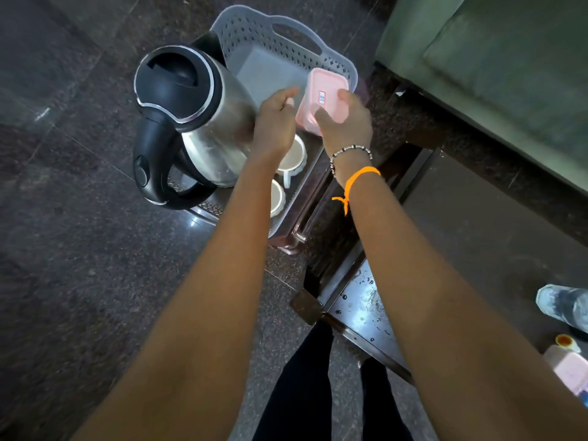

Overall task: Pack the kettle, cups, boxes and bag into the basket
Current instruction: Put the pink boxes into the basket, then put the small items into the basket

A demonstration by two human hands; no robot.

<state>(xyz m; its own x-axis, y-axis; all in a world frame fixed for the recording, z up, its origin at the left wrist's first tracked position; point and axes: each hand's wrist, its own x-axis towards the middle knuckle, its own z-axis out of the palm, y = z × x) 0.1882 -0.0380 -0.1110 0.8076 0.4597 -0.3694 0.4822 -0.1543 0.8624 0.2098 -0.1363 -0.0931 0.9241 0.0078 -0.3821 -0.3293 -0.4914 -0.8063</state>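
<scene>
- Basket [334, 60] sits under both your hands, on the floor.
- Kettle [203, 122] stands in basket, just left of your left hand [275, 122], fingers relaxed, holding nothing.
- Pink box [321, 100] gripped by your right hand [346, 122] over basket.
- Two cups [294, 157] below your left wrist, in basket.

cups [288, 173] half hidden behind forearm, second pink box [569, 372] cut by edge

Steel kettle [206, 122] with black lid beside a pale grey perforated basket [254, 30]
Pink box [323, 98], white cups [294, 154], orange wrist thread [356, 183], dark speckled floor [79, 218]
</scene>
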